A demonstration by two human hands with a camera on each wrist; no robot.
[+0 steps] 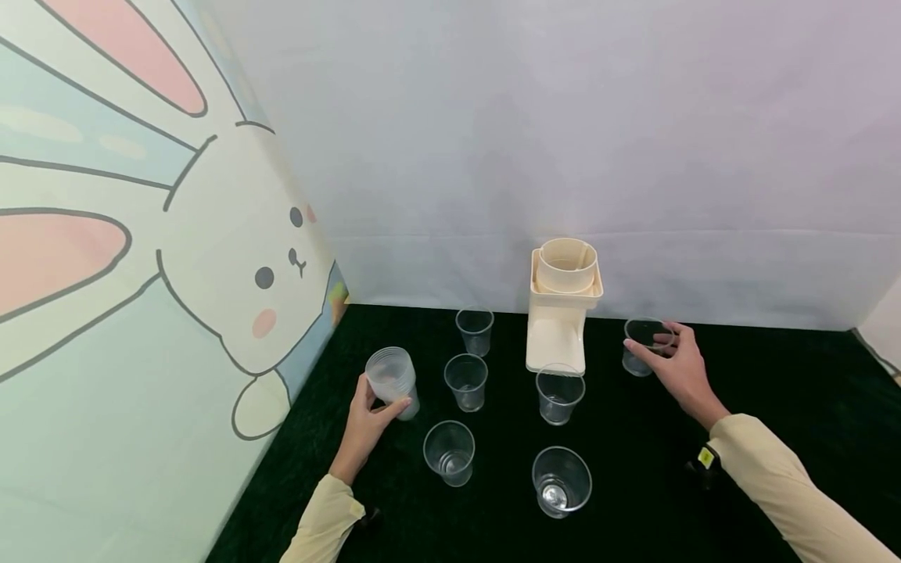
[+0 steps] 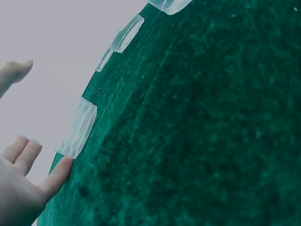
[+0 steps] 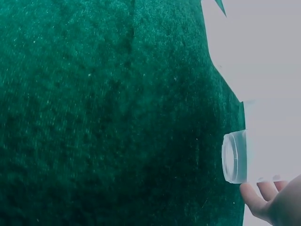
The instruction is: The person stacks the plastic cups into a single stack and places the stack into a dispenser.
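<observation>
On the dark green mat (image 1: pixel 774 375) my left hand (image 1: pixel 376 403) holds a stack of frosted clear cups (image 1: pixel 391 381) that stands upright at the left, thumb in front and fingers behind. The left wrist view shows one finger (image 2: pixel 56 175) touching the stack's base (image 2: pixel 77 129). My right hand (image 1: pixel 665 344) grips a single clear cup (image 1: pixel 642 346) by its rim, to the right of a cream dispenser (image 1: pixel 563 305). In the right wrist view that cup (image 3: pixel 234 157) stands on the mat just beyond my fingertips (image 3: pixel 254 197).
Several empty clear cups stand between my hands: one at the back (image 1: pixel 475 330), one under the dispenser's spout (image 1: pixel 559 395), one nearest me (image 1: pixel 561 481). A rabbit-print panel (image 1: pixel 141 297) walls the left side. A white backdrop (image 1: pixel 563 141) closes the back.
</observation>
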